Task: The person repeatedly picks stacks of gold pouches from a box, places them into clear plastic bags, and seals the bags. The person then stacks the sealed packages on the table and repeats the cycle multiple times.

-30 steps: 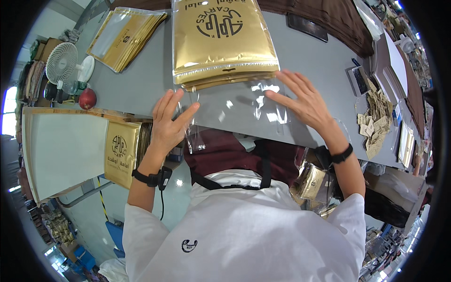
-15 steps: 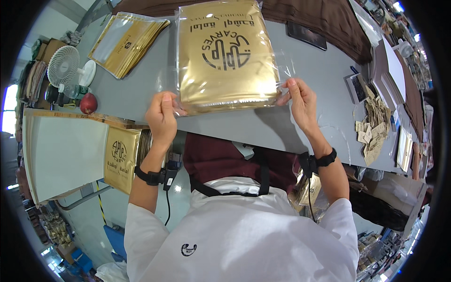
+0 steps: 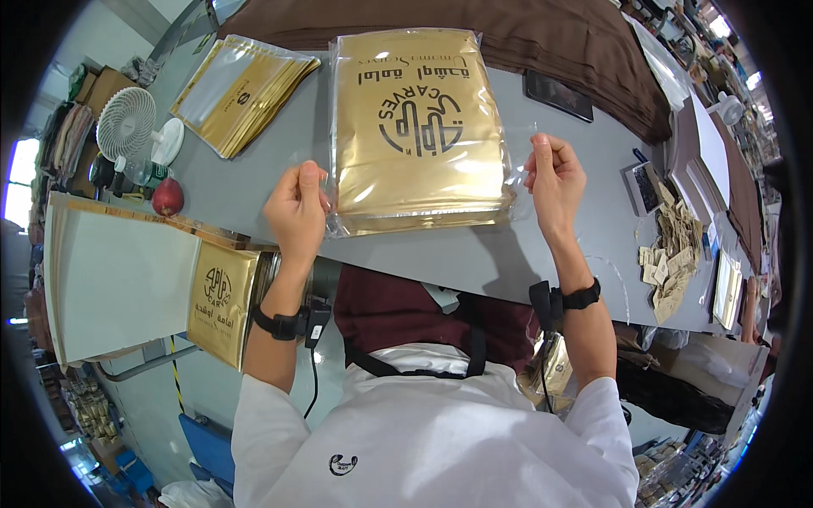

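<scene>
A clear plastic bag [image 3: 517,152] wraps a stack of shiny gold packets [image 3: 423,182] with black lettering and a round emblem. It lies at the near edge of the grey table, its front edge toward me. My left hand [image 3: 296,212] is closed at the bag's left side, thumb on top and fingers curled, pinching the loose film there. On the opposite side my right hand [image 3: 556,182] pinches the film's right edge between thumb and fingers, a little away from the gold stack. Both forearms wear black wrist straps with cabled devices.
A fanned pile of gold and clear pouches [image 3: 246,97] lies at the far left, by a white fan [image 3: 127,124] and a red round object [image 3: 168,196]. Brown cloth [image 3: 406,19] covers the back. A phone [image 3: 559,96] and paper tags [image 3: 673,254] lie right. Gold packets [image 3: 222,296] stand in a box lower left.
The bagged stack appears lower in view, nearer to me. My hands have shifted up along its sides from near the front corners, and my right hand has moved slightly outward.
</scene>
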A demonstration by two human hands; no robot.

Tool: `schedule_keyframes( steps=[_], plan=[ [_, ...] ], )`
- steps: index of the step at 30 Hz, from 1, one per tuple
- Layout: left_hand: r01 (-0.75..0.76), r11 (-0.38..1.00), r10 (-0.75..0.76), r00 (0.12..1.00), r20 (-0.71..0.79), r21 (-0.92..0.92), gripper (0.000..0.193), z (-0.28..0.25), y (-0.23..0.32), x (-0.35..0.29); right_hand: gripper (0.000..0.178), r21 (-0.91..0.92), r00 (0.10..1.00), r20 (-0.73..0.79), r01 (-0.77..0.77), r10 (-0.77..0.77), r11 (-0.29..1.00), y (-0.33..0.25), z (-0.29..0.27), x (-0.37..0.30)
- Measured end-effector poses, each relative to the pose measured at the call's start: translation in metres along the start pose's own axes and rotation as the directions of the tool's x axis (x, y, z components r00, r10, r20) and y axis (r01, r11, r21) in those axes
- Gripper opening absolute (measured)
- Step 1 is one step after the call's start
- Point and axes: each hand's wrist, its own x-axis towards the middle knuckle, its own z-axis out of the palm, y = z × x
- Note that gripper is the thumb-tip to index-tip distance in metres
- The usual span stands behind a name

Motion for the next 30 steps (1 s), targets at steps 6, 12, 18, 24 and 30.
schedule_keyframes(
  steps=[6,12,18,24,30],
  plan=[
    [0.227,0.973,-0.223,0.971,0.083,-0.040,0.041,0.012,-0.009,0.007,0.033,-0.134,0.999,-0.036,-0.044,0.040,0.990,0.018,0.006,0.020],
    [0.329,0.942,-0.325,0.943,0.063,-0.063,0.035,0.028,-0.022,0.009,0.035,-0.386,0.980,-0.044,-0.194,0.193,0.902,0.044,0.019,0.026],
    [-0.266,0.802,0.438,0.870,-0.224,0.535,0.039,0.022,-0.015,0.002,0.036,-0.718,0.969,0.008,0.177,-0.246,0.674,0.030,0.009,0.026],
    [-0.159,0.879,0.099,0.983,0.155,0.450,0.041,0.010,-0.023,-0.010,0.063,-0.515,0.975,0.216,0.166,-0.060,0.841,0.026,0.027,0.012],
    [-0.009,0.983,-0.039,0.965,0.257,0.182,0.055,0.014,-0.023,-0.023,0.068,-0.302,0.965,0.248,-0.003,0.082,0.953,0.027,0.033,0.001]
  ],
)
